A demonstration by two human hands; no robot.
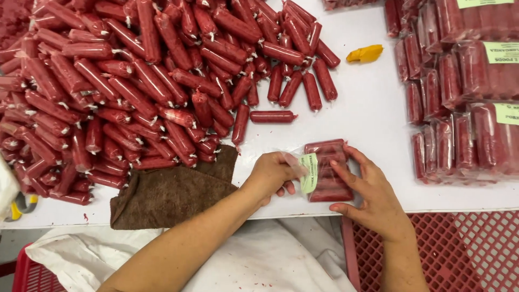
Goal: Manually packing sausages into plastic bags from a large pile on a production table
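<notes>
left hand [272,174] closed around the open end of a clear plastic bag [326,170], fingers curled, pinching the film beside a pale green label [309,173]. right hand [373,194] spread flat, fingers extended, resting against the right side and lower end of the same bag; no closed grasp, contact only. bag filled with short red sausages laid side by side, lying flat on the white table [373,119] close to its near edge, roughly at mid-width.

loose pile of red sausages [135,81] heaped across the far left portion of the table, each cased in tight film with clipped ends, spilling toward the centre. single sausage [272,116] lying crosswise, apart from the pile, just beyond the bag. brown cloth [173,194] spread at the near edge, left of the left hand, partly under the edge of the pile. yellow scrap [365,53] toward the far side, right of the pile, kind not determinable.

stack of packed bags [459,92] along the right edge, several carrying pale green labels. red plastic crate [459,249] below the near right corner, grid pattern visible. white sheeting [259,259] below the near edge, under the forearms. second red crate [27,273] partly visible at lower left.
</notes>
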